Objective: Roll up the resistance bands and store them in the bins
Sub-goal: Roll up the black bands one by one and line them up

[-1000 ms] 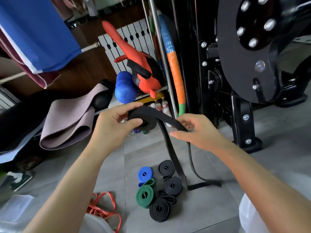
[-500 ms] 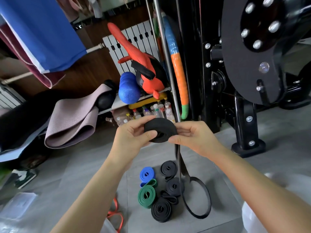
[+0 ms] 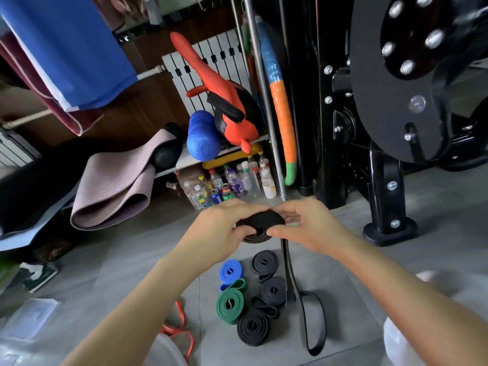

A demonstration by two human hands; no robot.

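Note:
A black resistance band [image 3: 261, 225] is partly wound into a roll held up in front of me. My left hand [image 3: 219, 231] grips the roll from the left, and my right hand [image 3: 309, 228] pinches it from the right. The band's loose tail [image 3: 306, 315] hangs down to the floor as a loop. On the grey floor below lie rolled bands: a blue one [image 3: 231, 271], a green one [image 3: 230, 305] and three black ones [image 3: 264, 263], [image 3: 273, 291], [image 3: 253, 325]. An unrolled orange band [image 3: 179, 331] lies at the lower left.
A black gym machine base [image 3: 388, 228] stands to the right. A low shelf with bottles [image 3: 232, 183], a blue foam roller [image 3: 202, 137] and a folded mat [image 3: 116, 188] lies ahead on the left. A clear plastic lid [image 3: 29, 320] sits at lower left, white containers at the bottom edge.
The roll has grown as both hands wound more band onto it. The hanging tail is shorter, and its loop on the floor has narrowed. Hands sit lower in view.

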